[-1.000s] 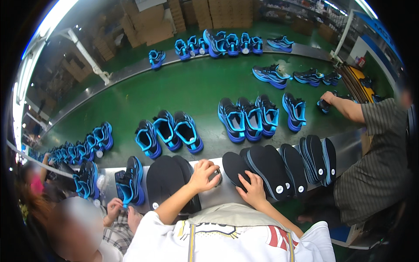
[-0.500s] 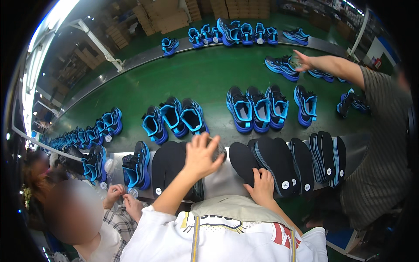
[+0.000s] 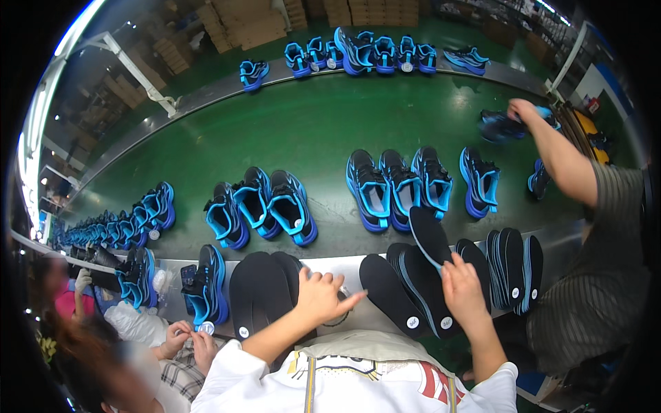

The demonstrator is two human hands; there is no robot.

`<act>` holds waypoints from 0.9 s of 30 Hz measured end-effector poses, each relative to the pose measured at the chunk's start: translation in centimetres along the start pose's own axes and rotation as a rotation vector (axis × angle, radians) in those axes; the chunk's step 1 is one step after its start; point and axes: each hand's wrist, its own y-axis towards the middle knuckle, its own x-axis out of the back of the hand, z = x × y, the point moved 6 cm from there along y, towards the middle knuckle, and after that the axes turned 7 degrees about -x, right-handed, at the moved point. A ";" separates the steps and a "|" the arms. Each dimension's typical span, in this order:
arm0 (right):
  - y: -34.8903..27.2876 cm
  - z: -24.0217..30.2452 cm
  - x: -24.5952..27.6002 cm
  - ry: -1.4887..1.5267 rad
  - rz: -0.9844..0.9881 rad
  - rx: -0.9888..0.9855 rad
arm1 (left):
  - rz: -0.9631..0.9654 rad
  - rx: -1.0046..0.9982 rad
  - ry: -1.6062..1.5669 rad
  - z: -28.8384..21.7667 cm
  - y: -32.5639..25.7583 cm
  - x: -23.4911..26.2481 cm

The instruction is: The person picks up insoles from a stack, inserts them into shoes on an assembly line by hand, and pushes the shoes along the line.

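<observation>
- My right hand [image 3: 463,292] has its grip closed on a black insole [image 3: 428,236], lifted off the fanned stack [image 3: 406,292].
- My left hand [image 3: 322,296] hovers open, empty, beside it.
- Beyond, blue shoes [image 3: 403,187] wait on the green belt [image 3: 310,131]; I judge most still lack insoles.

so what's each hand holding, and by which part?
Right hand holds a black insole by its lower end, the rest lifted toward the belt. Left hand hovers open over the left insole stack, holding nothing.
</observation>
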 end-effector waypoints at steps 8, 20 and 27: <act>10.6 3.5 -1.7 -0.187 0.149 0.166 | -0.485 -0.015 0.058 4.9 16.9 0.0; 15.5 3.5 -16.1 -0.382 0.399 0.180 | -0.363 0.470 -1.137 14.3 24.5 -7.2; 13.2 2.4 -18.8 -0.341 0.405 0.009 | -0.469 0.479 -1.049 13.4 23.0 -6.6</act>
